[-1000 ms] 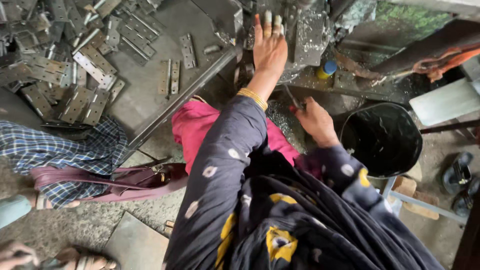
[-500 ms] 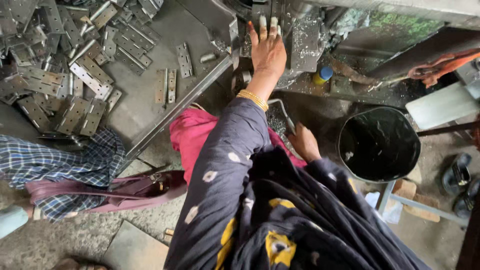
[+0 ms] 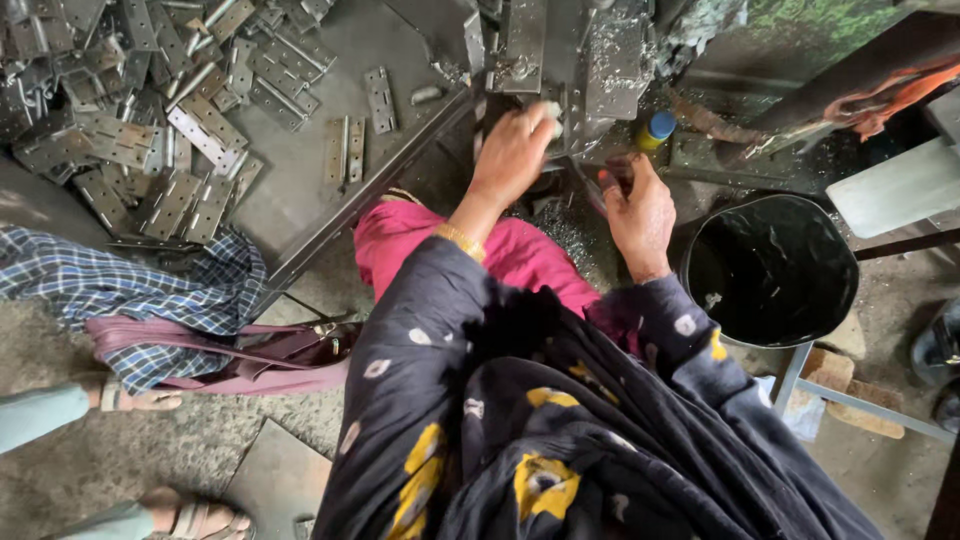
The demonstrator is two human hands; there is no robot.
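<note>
My left hand [image 3: 512, 150] is curled around a small pale metal piece [image 3: 551, 112] at the machine's bed [image 3: 610, 70], just far of my knuckles. My right hand [image 3: 640, 205] sits nearer, to the right, loosely pinching a thin lever [image 3: 592, 192]; its grip I cannot tell.

Both hands [image 3: 515, 150] at metal press [image 3: 560, 60]

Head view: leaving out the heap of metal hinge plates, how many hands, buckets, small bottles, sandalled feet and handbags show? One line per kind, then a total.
Hands: 2, left hand and right hand, both at the machine
Black bucket: 1
Yellow bottle with blue cap: 1
Another person's sandalled feet: 2
Pink handbag: 1
Total: 7
</note>
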